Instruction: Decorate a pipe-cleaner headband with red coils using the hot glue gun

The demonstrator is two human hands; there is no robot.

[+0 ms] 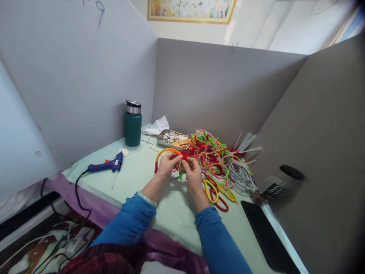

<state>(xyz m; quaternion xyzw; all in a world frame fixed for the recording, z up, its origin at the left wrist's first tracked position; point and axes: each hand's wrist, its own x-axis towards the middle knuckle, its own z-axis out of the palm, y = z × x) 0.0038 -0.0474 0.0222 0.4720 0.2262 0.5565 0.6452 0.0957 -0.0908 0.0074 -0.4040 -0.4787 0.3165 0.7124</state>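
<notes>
My left hand (pixel 167 164) and my right hand (pixel 193 173) meet over the middle of the table, thumbs and fingertips pinched together. Between them is a red fuzzy pipe cleaner piece (pixel 184 155), bunched up and partly hidden by the fingers. An orange pipe cleaner (pixel 163 151) with a dark red end arcs out to the left behind my left hand; whether it joins the red piece I cannot tell. Bits of green pipe cleaner (pixel 180 175) show just below my fingers. A big tangled heap of coloured pipe cleaners (pixel 212 152) lies right behind and beside my right hand.
A blue glue gun (pixel 107 165) with a cord lies at left. Behind stand a green bottle (pixel 133 129) and a metal tray (pixel 168 145) of small pieces. Yellow loops (pixel 211 191), a black slab (pixel 265 232) and a lidded clear jar (pixel 275 186) are at right. Grey partitions (pixel 213 87) surround the table.
</notes>
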